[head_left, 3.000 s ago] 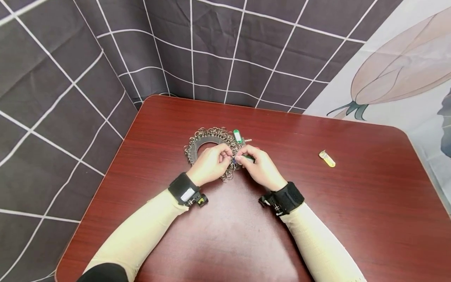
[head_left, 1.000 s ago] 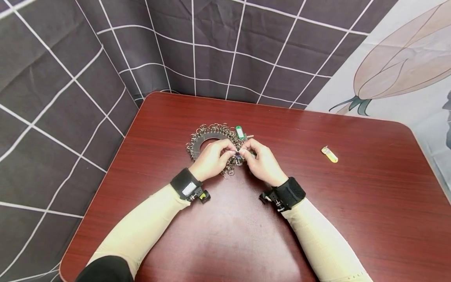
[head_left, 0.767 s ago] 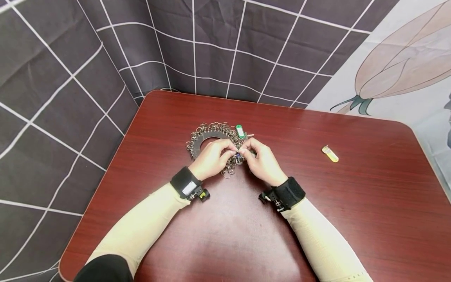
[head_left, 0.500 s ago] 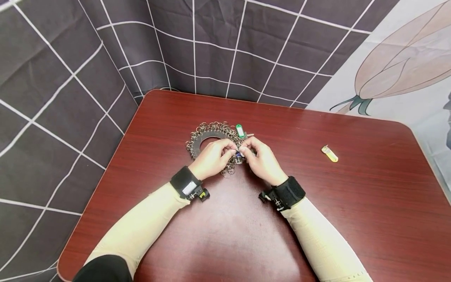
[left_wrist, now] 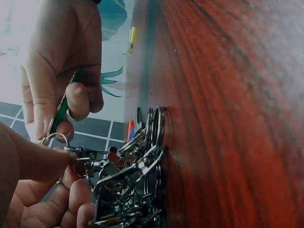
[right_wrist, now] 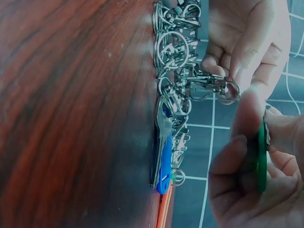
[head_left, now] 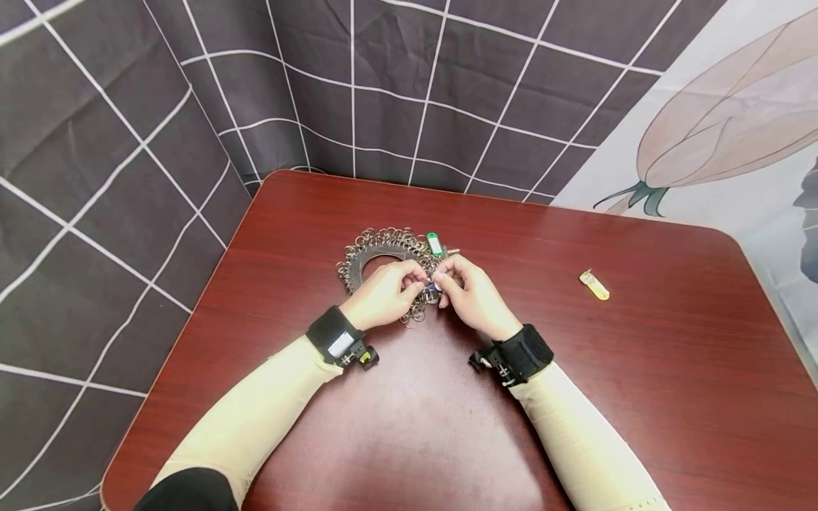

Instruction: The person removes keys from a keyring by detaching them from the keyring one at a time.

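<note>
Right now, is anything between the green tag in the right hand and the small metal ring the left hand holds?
Nothing visible: the green tag and the ring face each other across open air.

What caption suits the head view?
Both hands, left hand and right hand, work a green tag onto a key-ring rack.
</note>
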{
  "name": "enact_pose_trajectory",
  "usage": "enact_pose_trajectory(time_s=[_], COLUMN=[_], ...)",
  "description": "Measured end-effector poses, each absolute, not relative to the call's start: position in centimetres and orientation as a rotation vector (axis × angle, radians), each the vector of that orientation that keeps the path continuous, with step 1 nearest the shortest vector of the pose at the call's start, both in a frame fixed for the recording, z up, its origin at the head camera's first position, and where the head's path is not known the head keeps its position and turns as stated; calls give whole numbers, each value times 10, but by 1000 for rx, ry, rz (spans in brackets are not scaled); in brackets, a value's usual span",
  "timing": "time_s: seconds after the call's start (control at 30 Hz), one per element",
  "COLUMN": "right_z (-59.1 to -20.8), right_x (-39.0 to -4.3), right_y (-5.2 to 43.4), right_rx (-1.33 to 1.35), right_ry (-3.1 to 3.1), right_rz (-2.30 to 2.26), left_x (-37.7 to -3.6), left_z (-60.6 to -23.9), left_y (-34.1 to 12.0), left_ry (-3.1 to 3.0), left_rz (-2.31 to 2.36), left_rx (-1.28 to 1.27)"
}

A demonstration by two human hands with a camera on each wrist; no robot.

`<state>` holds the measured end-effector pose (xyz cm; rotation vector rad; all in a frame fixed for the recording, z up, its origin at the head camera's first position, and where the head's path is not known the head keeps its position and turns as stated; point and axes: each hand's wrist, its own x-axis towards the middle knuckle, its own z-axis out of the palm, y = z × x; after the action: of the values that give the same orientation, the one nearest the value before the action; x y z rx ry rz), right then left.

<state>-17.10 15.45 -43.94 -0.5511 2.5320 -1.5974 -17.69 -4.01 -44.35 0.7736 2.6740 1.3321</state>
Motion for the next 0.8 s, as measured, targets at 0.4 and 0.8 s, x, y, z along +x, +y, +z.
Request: enact_pose_trajectory(time_s=[0.4,0.8], right_z=[-438,-445], right_x=[-172,-173], right_y=[157,158], right_rx=[-619,-659], right_ry=[2509,2634], right_rz=[-1441,-1456], left_x=[-177,-173], left_z=[-442,-439], left_y=[-41,-41], left_ry=[2778,2795], left_rz=[1404,1383], left_rx=[717,740])
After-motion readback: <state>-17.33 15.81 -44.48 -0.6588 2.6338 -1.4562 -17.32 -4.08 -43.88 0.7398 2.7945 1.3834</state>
